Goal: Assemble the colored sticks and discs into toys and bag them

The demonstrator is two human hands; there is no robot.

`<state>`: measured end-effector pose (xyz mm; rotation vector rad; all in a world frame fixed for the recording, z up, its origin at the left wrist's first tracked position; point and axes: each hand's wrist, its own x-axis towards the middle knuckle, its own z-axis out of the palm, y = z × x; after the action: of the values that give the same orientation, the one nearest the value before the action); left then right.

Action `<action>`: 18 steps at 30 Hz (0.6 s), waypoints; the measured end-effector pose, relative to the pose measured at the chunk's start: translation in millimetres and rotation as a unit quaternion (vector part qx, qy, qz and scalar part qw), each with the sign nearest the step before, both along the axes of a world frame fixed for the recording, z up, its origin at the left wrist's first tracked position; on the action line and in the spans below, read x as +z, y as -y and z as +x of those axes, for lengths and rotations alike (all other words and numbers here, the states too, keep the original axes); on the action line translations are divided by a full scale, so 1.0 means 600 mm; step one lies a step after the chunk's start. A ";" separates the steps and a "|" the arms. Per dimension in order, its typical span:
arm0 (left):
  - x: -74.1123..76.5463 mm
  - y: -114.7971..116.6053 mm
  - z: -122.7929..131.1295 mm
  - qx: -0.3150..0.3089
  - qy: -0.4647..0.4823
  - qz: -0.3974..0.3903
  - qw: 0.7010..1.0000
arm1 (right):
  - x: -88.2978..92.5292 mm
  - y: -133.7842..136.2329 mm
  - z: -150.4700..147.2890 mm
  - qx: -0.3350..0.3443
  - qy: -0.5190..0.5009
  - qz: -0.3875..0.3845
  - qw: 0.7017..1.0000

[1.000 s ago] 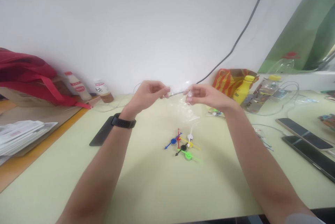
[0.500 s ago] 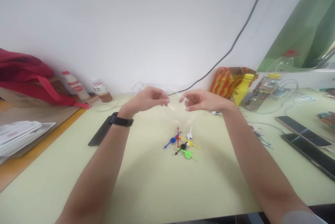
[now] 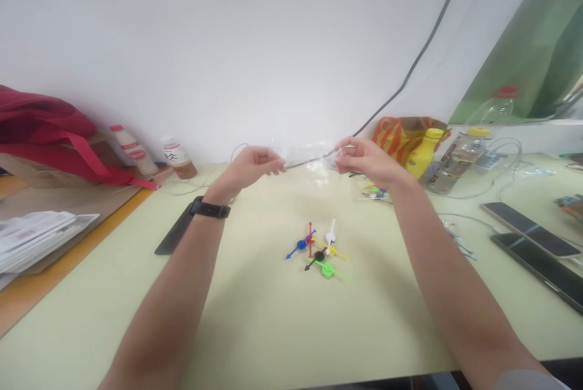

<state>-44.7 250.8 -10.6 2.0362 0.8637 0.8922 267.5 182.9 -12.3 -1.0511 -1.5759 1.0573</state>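
Observation:
A clear plastic bag [image 3: 314, 162] is stretched between my two hands above the table, close to the wall. My left hand [image 3: 257, 166], with a black band on its wrist, pinches the bag's left side. The right side is gripped by the fingers of my right hand [image 3: 362, 159]. Below and nearer to me lies a small cluster of arrow-shaped plastic spinners: a blue one [image 3: 301, 245], a red one [image 3: 310, 232], a white one [image 3: 331, 236], a yellow one [image 3: 334, 251], a black one [image 3: 319, 256] and a green one [image 3: 327, 270].
Behind my right wrist lies a bag of coloured pieces [image 3: 377, 194]. Two phones [image 3: 531, 229] rest at the right, and a dark phone [image 3: 175, 232] by my left forearm. Bottles, a striped bag [image 3: 387, 138] and a red cloth bag [image 3: 45, 119] stand along the wall.
My hands have moved apart, the right one up and to the right, and the clear bag is now spread between them. The spinners have stayed in place.

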 end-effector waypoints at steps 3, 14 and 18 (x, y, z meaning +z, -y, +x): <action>-0.006 -0.007 -0.001 0.014 0.002 0.006 1.000 | -0.005 -0.007 -0.003 -0.025 -0.025 -0.013 0.999; -0.005 -0.001 0.002 0.008 0.060 -0.062 0.996 | -0.021 -0.017 -0.018 -0.121 0.113 0.158 0.973; -0.011 -0.009 0.000 0.028 0.091 -0.084 0.992 | -0.023 -0.012 -0.017 -0.096 0.222 0.237 0.941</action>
<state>-44.9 256.3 -17.1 1.7655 0.8676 0.9849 257.5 190.1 -26.0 -1.1175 -1.9104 0.2796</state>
